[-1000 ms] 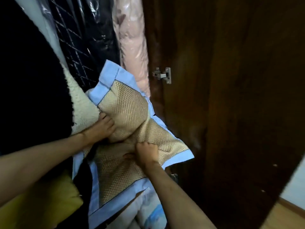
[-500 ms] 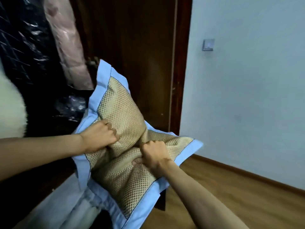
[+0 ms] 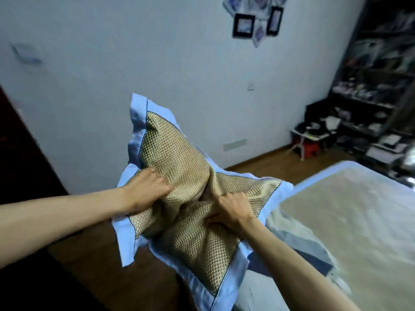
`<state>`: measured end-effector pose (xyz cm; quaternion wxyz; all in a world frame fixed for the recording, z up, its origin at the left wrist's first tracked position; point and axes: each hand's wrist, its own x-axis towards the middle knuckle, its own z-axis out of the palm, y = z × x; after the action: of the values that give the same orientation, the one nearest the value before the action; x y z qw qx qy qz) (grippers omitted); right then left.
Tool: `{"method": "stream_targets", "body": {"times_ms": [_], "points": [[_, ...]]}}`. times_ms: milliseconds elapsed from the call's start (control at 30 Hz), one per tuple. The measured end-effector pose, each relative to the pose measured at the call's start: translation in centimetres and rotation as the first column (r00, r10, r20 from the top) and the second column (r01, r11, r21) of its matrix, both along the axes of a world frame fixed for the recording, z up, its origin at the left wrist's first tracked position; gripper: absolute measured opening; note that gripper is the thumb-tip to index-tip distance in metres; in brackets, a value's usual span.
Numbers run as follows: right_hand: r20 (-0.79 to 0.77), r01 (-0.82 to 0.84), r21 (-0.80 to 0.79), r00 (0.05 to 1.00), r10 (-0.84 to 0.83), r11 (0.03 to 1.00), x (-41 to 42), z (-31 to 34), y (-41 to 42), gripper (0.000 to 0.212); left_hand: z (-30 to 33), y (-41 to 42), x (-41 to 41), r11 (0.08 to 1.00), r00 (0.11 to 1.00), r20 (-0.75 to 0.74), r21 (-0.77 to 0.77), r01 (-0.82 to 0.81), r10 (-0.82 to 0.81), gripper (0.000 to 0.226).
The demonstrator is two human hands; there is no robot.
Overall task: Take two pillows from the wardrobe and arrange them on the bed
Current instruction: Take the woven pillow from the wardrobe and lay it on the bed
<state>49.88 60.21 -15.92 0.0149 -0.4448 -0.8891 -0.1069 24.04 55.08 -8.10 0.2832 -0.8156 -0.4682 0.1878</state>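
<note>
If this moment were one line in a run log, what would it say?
stage: carrying | left hand: gripping pillow | right hand: gripping pillow | pillow: held in air, bunched at middle | bed: at right, no pillow on it in view

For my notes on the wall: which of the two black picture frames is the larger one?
The left black frame: wider, roughly square, hanging lower; the right black frame is narrow and upright.

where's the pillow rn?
Head view, centre: the pillow is held in the air by the left hand and right hand, left of the bed.
</note>
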Motion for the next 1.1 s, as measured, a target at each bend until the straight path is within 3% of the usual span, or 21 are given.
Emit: {"method": "stream_targets", "body": {"times_ms": [67, 167, 333, 500, 633, 767, 1100], "points": [[-0.009, 0.17, -0.012, 0.985, -0.17, 0.985, 5.3, 0.1, -1.4, 0.081, 0.0, 3.3, 4.3, 0.988, 0.988, -0.008, 0.007, 0.156, -0.156, 0.064], [0.007, 0.386, -0.018, 0.922, -0.386, 0.922, 12.8, 0.3, -5.3, 0.081, -0.3, 6.5, 11.2, 0.932, 0.932, 0.024, -0.005, 0.363, -0.363, 0.043], [0.075, 0.64, -0.035, 0.768, -0.636, 0.768, 24.5, 0.5, -15.4, 0.076, -1.2, 5.9, 25.4, 0.781, 0.78, 0.106, -0.037, 0.623, -0.617, 0.027], [0.098, 0.827, -0.085, 0.562, -0.821, 0.555, 34.6, 1.2, -27.7, 0.072, -1.7, 0.1, 39.6, 0.533, 0.53, 0.235, -0.059, 0.844, -0.814, 0.017], [0.118, 0.91, -0.108, 0.411, -0.904, 0.399, 42.3, 0.3, -38.1, 0.072, -2.3, -6.7, 50.5, 0.434, 0.442, 0.22, -0.087, 0.897, -0.869, 0.024], [0.152, 0.944, -0.124, 0.322, -0.935, 0.305, 49.7, -0.9, -46.7, 0.071, -3.6, -13.5, 60.8, 0.369, 0.387, 0.195, -0.119, 0.922, -0.901, 0.032], [0.256, 0.971, -0.167, 0.209, -0.944, 0.17, 66.4, -0.7, -61.9, 0.074, -6.3, -27.0, 80.2, 0.288, 0.317, 0.248, -0.145, 0.946, -0.916, 0.033]]}}
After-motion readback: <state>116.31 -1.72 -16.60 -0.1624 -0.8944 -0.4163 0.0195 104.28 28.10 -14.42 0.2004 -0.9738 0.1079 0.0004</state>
